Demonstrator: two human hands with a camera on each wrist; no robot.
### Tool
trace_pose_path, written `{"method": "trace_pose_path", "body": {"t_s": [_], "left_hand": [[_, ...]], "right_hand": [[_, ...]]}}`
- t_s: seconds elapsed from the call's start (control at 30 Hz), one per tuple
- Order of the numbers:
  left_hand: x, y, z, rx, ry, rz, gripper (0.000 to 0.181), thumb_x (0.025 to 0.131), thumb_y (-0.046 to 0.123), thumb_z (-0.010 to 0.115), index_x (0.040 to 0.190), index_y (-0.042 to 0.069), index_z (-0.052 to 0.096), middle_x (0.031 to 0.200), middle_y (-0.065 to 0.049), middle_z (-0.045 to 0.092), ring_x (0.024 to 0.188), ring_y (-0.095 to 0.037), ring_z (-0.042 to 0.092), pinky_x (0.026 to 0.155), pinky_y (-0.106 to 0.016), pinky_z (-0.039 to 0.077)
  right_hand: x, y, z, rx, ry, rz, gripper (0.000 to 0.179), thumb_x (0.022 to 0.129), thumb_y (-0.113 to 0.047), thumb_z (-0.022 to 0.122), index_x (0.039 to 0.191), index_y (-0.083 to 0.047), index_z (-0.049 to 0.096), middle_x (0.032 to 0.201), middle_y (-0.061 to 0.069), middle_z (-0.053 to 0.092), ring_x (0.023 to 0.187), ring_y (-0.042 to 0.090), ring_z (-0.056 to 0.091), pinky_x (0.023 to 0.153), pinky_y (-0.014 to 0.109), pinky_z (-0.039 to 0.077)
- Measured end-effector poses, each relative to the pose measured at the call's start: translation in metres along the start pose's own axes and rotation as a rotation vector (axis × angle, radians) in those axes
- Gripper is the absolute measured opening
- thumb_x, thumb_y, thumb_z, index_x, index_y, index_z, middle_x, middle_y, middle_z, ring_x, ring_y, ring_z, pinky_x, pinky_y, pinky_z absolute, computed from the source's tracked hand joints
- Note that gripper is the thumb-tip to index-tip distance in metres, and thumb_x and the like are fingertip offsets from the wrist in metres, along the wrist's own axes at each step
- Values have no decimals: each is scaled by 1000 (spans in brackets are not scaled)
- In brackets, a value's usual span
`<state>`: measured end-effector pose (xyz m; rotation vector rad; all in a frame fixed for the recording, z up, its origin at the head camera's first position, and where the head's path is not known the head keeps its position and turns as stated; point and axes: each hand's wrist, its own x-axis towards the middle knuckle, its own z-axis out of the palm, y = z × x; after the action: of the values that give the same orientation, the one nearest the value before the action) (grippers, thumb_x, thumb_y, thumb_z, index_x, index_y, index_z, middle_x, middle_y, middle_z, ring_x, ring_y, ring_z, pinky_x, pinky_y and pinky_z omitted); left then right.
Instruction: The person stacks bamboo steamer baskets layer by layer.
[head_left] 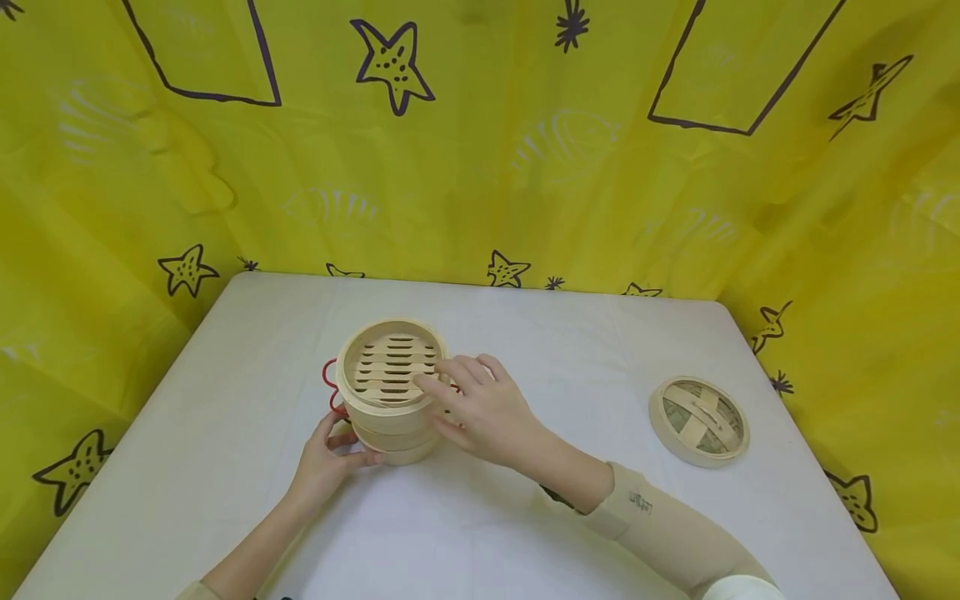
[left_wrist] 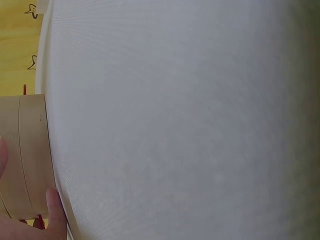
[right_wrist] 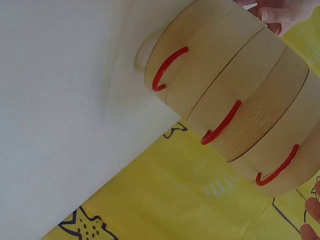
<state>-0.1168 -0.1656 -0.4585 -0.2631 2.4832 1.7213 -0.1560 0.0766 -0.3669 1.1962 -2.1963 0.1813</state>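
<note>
- Fingers of the right hand (head_left: 487, 408) curl over the near rim of the top tier of a bamboo steamer stack (head_left: 390, 392), thumb on the side wall, so it's gripping that tier.
- Left hand (head_left: 330, 458) pinches the bottom tier from the front-left, thumb and fingers on the wall. Its wrist view only catches a thumb tip (left_wrist: 54, 205) against the wood, the rest is cut off.
- Stack sits left of centre on the white table (head_left: 525, 517), three tiers going by the right wrist view, each with a red wire handle (right_wrist: 220, 124). The right hand hides part of the far side in the head view.
- Slatted floor of the top tier is open to view, nothing in it that I can make out.
- Steamer lid (head_left: 699, 419) lies well apart to the right.
- Yellow star-print cloth (head_left: 480, 150) walls in the table.
</note>
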Motion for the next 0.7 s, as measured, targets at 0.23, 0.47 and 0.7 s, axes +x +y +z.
{"method": "trace_pose_path", "body": {"t_s": [0.23,0.47,0.7], "left_hand": [[2,-3,0,-11,-6,-3,86,66,15,82,137,11,33,126,-13,46,107,-28,51,79,-29,42],[2,-2,1,-3,5,-1,86,65,17,83,136,11,35,123,-13,48,106,-27,52,78,-28,43],[3,-4,1,-17,-1,-2,85,65,17,82,136,12,35,122,-13,48,106,-28,51,77,-28,43]], "right_hand": [[-15,9,-4,-3,27,58,48,74,-33,73,116,-18,54,106,3,54,99,19,51,85,38,39],[-33,23,-11,11,-46,183,46,79,-30,68,119,-17,52,110,6,52,104,23,50,87,41,37],[-52,36,-14,-6,-40,266,45,78,-29,70,117,-15,54,106,7,54,100,25,51,85,41,38]]}}
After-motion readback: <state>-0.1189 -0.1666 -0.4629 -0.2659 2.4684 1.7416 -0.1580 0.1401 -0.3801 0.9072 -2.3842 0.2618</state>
